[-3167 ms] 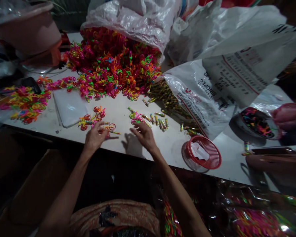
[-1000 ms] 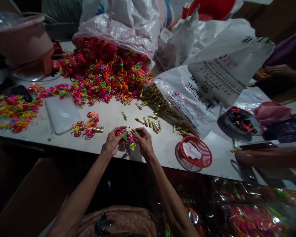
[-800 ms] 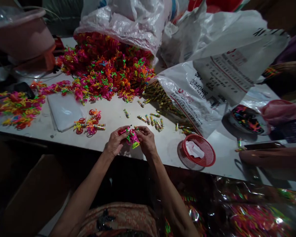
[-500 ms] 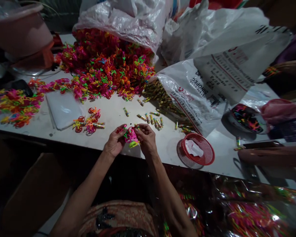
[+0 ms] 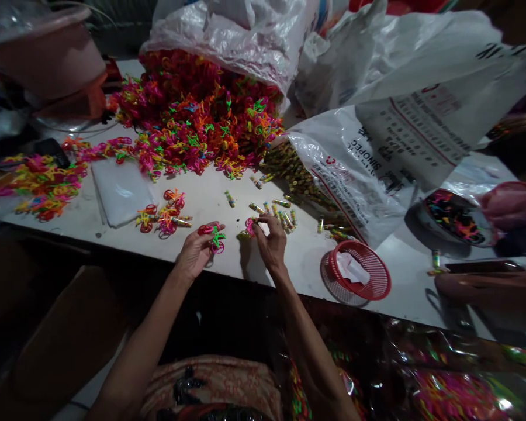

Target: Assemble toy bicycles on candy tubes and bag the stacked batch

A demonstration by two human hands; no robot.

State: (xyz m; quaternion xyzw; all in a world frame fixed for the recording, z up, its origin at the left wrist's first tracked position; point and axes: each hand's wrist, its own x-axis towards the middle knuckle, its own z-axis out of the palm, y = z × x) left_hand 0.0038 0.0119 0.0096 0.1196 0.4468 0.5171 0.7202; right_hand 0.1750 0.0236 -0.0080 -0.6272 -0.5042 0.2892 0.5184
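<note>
My left hand (image 5: pixel 193 252), above the table's front edge, grips a few small plastic ring-shaped pieces (image 5: pixel 217 237) in red, green and pink. A short way to the right, my right hand (image 5: pixel 272 241) pinches pink and yellow-green plastic pieces (image 5: pixel 248 227) between thumb and fingers. Left of my hands lies a small cluster of similar pieces (image 5: pixel 172 204) with a striped tube (image 5: pixel 182 222) beside it. Several short tubes with coloured bands (image 5: pixel 284 217) are scattered just beyond my right hand. The exact kind of the plastic pieces is too small to tell.
A big heap of plastic pieces (image 5: pixel 193 128) spills from a white sack (image 5: pixel 228 41). Tubes fill a printed sack (image 5: pixel 355 158). A red mesh basket (image 5: pixel 379 283) holds white paper. Clear plastic bags (image 5: pixel 123 190) lie left. A bowl (image 5: pixel 486 238) stands right.
My hands were together over the pink, green and yellow pieces; now they are apart, each holding some. The view has shifted slightly, so the table contents appear farther right.
</note>
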